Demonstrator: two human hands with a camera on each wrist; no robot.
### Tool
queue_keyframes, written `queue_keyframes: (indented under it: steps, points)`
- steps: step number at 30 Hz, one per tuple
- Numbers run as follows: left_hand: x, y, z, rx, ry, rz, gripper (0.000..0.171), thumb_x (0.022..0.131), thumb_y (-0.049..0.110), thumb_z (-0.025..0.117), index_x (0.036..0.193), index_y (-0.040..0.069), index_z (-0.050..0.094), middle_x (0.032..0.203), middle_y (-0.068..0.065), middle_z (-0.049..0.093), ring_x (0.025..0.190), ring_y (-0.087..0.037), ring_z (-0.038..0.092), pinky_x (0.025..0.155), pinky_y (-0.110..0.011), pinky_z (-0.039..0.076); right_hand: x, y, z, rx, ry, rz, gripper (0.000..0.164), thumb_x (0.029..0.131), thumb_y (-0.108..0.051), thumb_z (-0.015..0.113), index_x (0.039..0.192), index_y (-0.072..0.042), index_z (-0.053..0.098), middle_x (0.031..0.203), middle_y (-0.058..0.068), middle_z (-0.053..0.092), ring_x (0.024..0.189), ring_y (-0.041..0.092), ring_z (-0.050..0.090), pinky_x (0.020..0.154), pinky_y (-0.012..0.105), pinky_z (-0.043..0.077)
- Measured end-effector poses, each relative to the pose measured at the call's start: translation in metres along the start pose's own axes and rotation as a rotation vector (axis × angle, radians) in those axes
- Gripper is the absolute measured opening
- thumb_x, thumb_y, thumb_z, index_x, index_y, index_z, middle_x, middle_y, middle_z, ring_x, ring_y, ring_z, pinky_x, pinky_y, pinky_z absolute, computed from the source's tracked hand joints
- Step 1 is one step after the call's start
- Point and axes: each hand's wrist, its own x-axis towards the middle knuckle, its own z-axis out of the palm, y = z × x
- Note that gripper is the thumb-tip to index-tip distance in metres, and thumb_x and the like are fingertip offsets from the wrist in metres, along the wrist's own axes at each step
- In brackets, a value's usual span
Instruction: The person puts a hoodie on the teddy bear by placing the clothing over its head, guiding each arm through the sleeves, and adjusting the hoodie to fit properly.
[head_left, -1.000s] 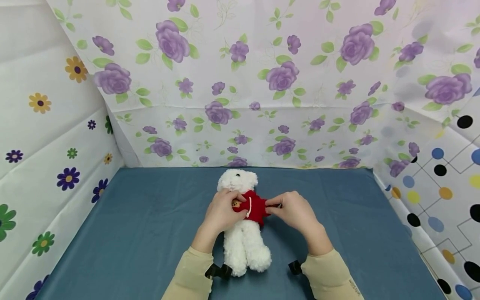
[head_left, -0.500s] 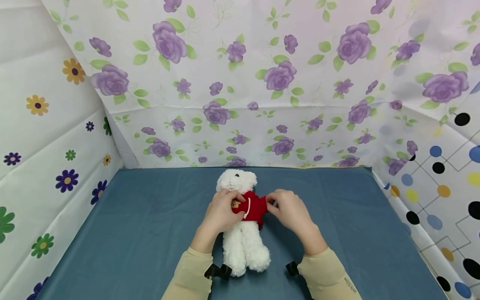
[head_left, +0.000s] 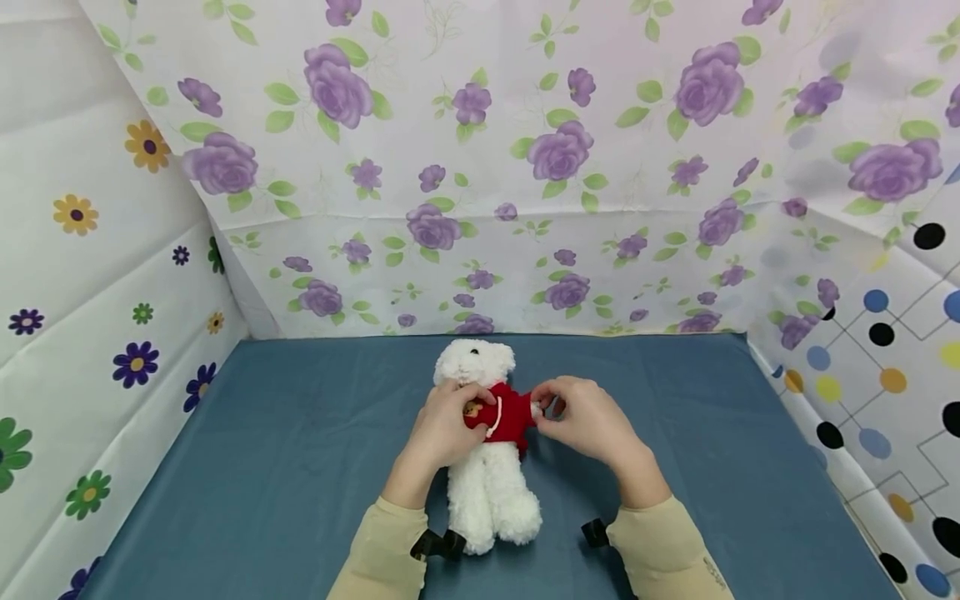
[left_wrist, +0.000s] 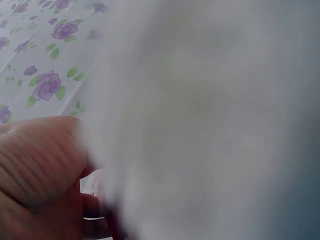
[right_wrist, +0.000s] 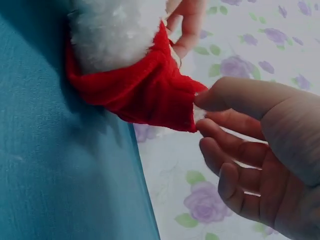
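A white plush bear (head_left: 493,492) in a red hoodie (head_left: 516,417) with a white drawstring lies on its back, head toward the far edge. My left hand (head_left: 444,423) holds the hoodie's chest, thumb and fingers around a small bear patch (head_left: 472,408). At the right sleeve's end, my right hand (head_left: 588,418) pinches the white paw (head_left: 536,410) that peeks from the cuff. The right wrist view shows thumb and index finger meeting at the red sleeve (right_wrist: 165,102), the other fingers loosely bent. Blurred white fur (left_wrist: 195,125) covers much of the left wrist view beside my left hand (left_wrist: 37,175).
Blue cloth (head_left: 315,467) covers the table under the bear. A purple-rose sheet (head_left: 480,167) rises behind the far edge, with a flowered sheet (head_left: 97,333) on the left and a dotted one (head_left: 892,417) on the right. Black straps circle both sleeves.
The white paw now shows at the right cuff, where red fabric covered it before. My right hand has shifted its fingers slightly at the sleeve end. The left hand keeps its place.
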Motion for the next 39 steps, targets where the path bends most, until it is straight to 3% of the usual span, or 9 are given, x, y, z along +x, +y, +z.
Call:
queue_keyframes:
  steps: [5,11,14,18,22,25,33,39]
  points:
    - [0.0,0.002,0.0,0.035,-0.033,-0.007,0.044,0.094,0.014,0.079,0.134,0.03,0.077,0.115,-0.006,0.056,0.107,-0.025,0.049,0.073,-0.04,0.05,0.002,-0.002,0.007,-0.121,0.065,-0.03,0.009,0.093,-0.02,0.087,0.101,-0.017,0.083,0.095,-0.004,0.073,0.076,0.007,0.063,0.068,0.028,0.056]
    - [0.0,0.001,-0.001,0.044,-0.056,-0.011,0.046,0.095,0.013,0.077,0.137,0.033,0.075,0.108,-0.004,0.052,0.1,-0.023,0.044,0.065,-0.036,0.043,0.005,0.0,0.018,-0.135,0.141,0.085,0.003,0.096,-0.011,0.082,0.098,-0.009,0.081,0.093,0.003,0.073,0.073,0.013,0.065,0.066,0.032,0.058]
    - [0.001,0.0,0.0,0.045,-0.06,-0.012,0.046,0.096,0.013,0.077,0.137,0.033,0.076,0.109,-0.004,0.052,0.101,-0.023,0.044,0.065,-0.036,0.044,0.006,-0.001,0.021,-0.115,0.131,0.146,0.005,0.1,-0.012,0.077,0.101,-0.007,0.078,0.093,0.005,0.073,0.071,0.012,0.063,0.064,0.032,0.057]
    - [0.002,0.0,0.001,0.031,-0.059,-0.016,0.045,0.095,0.013,0.077,0.136,0.032,0.076,0.107,-0.004,0.052,0.101,-0.023,0.045,0.066,-0.037,0.044,0.004,-0.002,0.014,-0.035,0.072,0.146,0.01,0.107,-0.012,0.068,0.111,-0.007,0.074,0.096,0.005,0.074,0.068,0.012,0.061,0.063,0.032,0.056]
    - [0.002,0.0,0.002,0.029,-0.053,-0.02,0.044,0.096,0.014,0.077,0.135,0.032,0.076,0.106,-0.003,0.052,0.101,-0.023,0.045,0.067,-0.037,0.043,0.0,-0.002,0.006,0.048,-0.024,0.12,0.021,0.102,-0.009,0.073,0.123,-0.008,0.072,0.107,0.003,0.073,0.085,0.017,0.068,0.076,0.038,0.06]
    - [0.003,0.0,0.002,0.039,-0.048,-0.019,0.044,0.095,0.014,0.078,0.136,0.032,0.076,0.104,-0.003,0.051,0.1,-0.023,0.045,0.067,-0.038,0.043,0.0,-0.001,0.006,0.054,-0.041,0.121,0.028,0.099,-0.011,0.077,0.126,-0.008,0.071,0.113,0.004,0.073,0.099,0.02,0.07,0.083,0.039,0.061]
    - [0.002,0.004,0.002,0.062,-0.045,-0.011,0.045,0.095,0.014,0.078,0.136,0.031,0.076,0.105,-0.004,0.052,0.099,-0.023,0.045,0.069,-0.038,0.042,0.006,-0.004,0.02,0.096,0.021,0.174,0.01,0.104,-0.013,0.072,0.112,-0.006,0.072,0.1,0.003,0.071,0.082,0.015,0.064,0.072,0.032,0.057]
    - [0.002,0.004,0.001,0.053,-0.058,-0.018,0.047,0.094,0.011,0.078,0.136,0.033,0.076,0.111,-0.006,0.054,0.101,-0.023,0.046,0.069,-0.037,0.044,0.006,-0.002,0.027,0.138,-0.03,0.233,0.01,0.111,-0.007,0.058,0.117,-0.001,0.062,0.098,0.007,0.065,0.077,0.018,0.056,0.068,0.034,0.051]
